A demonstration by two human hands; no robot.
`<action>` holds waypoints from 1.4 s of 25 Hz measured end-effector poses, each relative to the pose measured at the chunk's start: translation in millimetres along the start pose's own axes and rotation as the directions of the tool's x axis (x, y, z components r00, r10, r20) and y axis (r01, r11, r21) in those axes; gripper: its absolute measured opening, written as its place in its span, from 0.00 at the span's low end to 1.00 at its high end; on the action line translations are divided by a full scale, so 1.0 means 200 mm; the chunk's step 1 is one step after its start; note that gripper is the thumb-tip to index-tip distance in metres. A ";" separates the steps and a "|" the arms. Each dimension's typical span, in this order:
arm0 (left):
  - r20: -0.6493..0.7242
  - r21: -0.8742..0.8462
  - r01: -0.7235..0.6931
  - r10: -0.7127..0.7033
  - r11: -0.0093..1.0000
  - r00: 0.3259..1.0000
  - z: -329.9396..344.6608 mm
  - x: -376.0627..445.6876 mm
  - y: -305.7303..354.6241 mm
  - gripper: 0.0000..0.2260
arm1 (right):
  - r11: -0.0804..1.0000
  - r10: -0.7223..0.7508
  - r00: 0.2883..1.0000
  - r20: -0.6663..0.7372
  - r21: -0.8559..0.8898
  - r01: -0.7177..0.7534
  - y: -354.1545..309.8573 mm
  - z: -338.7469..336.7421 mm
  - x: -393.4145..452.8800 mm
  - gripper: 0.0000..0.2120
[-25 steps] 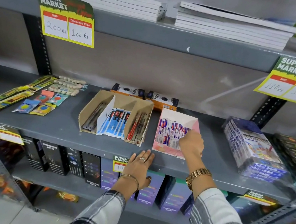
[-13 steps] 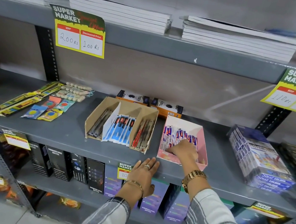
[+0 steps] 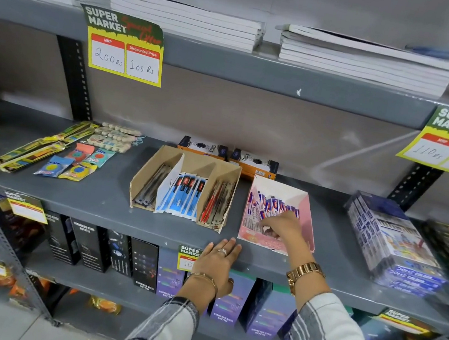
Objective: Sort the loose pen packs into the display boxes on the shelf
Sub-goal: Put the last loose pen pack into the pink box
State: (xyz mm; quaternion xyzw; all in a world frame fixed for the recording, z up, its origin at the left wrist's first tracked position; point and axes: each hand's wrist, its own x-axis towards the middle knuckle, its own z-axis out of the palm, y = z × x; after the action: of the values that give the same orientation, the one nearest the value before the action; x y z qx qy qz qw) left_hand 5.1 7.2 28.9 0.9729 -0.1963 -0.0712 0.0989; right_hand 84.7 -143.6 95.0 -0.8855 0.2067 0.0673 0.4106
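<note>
A pink display box [image 3: 309, 211] stands on the grey shelf [image 3: 101, 204] and holds purple-and-white pen packs [image 3: 269, 205]. My right hand [image 3: 282, 226] reaches into its front part, fingers curled down among the packs; whether it grips one I cannot tell. Left of it a brown cardboard display box [image 3: 147, 170] has three compartments: dark pen packs at left, blue pen packs [image 3: 184, 196] in the middle, red pen packs [image 3: 216, 203] at right. My left hand [image 3: 217, 265] lies flat on the shelf's front edge, fingers apart, holding nothing.
Two orange-and-white boxes [image 3: 228, 156] stand behind the display boxes. Loose yellow and coloured stationery packs [image 3: 54, 150] lie at the left. A wrapped stack of blue boxes [image 3: 393, 241] sits at the right. Notebooks [image 3: 362, 56] fill the upper shelf; price tags [image 3: 125, 47] hang from it.
My right hand has slid from the pink box's upper right down to its front among the packs. The left hand stays on the shelf edge. The camera has shifted.
</note>
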 end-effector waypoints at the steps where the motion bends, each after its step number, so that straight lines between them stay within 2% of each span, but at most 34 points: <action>1: 0.002 0.002 0.001 -0.001 1.000 1.000 0.00 0.00 0.00 0.34 | 0.999 -0.001 0.999 -0.045 0.043 0.003 0.01 -0.01 0.00 0.09; 4: 0.005 0.014 0.005 -0.005 1.000 1.000 0.00 0.00 0.00 0.34 | 0.971 -0.003 0.976 -0.217 0.234 0.055 0.01 -0.07 -0.01 0.05; 7: 0.013 0.018 0.012 -0.012 1.000 1.000 0.00 0.00 0.01 0.34 | 0.862 -0.003 0.922 -0.387 0.466 0.199 0.01 -0.15 -0.04 0.04; 8: 0.023 0.022 0.014 -0.015 1.000 1.000 0.00 0.00 0.01 0.34 | 0.821 -0.015 0.905 -0.425 0.512 0.255 0.01 -0.18 -0.05 0.07; 10: 0.041 0.028 0.019 -0.020 0.999 0.999 0.00 0.00 0.01 0.35 | 0.747 -0.086 0.875 -0.477 0.550 0.374 0.02 -0.25 -0.07 0.13; 12: 0.058 0.040 0.015 -0.017 0.999 0.998 -0.01 0.01 0.01 0.35 | 0.673 -0.132 0.846 -0.516 0.580 0.459 0.01 -0.33 -0.09 0.15; 16: 0.081 0.049 0.016 -0.020 0.999 0.997 -0.01 0.02 0.01 0.36 | 0.659 -0.169 0.800 -0.576 0.537 0.526 -0.04 -0.46 -0.11 0.16; 19: 0.069 0.042 0.018 -0.021 0.999 0.997 -0.01 0.01 0.01 0.36 | 0.673 -0.219 0.778 -0.589 0.486 0.557 -0.07 -0.51 -0.10 0.16; 23: 0.059 0.034 0.011 -0.013 0.999 0.998 -0.01 0.01 0.01 0.36 | 0.711 -0.258 0.813 -0.522 0.468 0.525 -0.08 -0.49 -0.04 0.04; 25: 0.057 0.028 0.004 -0.005 1.000 0.998 -0.01 0.01 0.01 0.36 | 0.756 -0.269 0.857 -0.440 0.455 0.471 -0.08 -0.45 0.02 0.11; 28: 0.054 0.005 -0.003 0.003 1.000 0.999 0.00 0.01 0.00 0.35 | 0.813 -0.261 0.904 -0.338 0.429 0.395 -0.08 -0.37 0.12 0.12; 30: 0.041 -0.007 -0.010 0.010 1.000 0.999 0.00 0.01 -0.01 0.35 | 0.831 -0.230 0.916 -0.328 0.423 0.360 -0.08 -0.31 0.16 0.10; 35: 0.021 -0.011 -0.021 0.021 1.000 1.000 0.01 0.01 -0.01 0.34 | 0.917 -0.198 0.929 -0.314 0.275 0.288 -0.10 -0.20 0.28 0.18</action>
State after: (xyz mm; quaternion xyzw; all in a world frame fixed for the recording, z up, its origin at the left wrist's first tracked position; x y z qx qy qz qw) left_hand 8.4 8.0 26.3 0.9695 -0.2070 -0.0814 0.1026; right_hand 142.4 -179.1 118.8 -0.8276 0.1580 -0.1444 0.5189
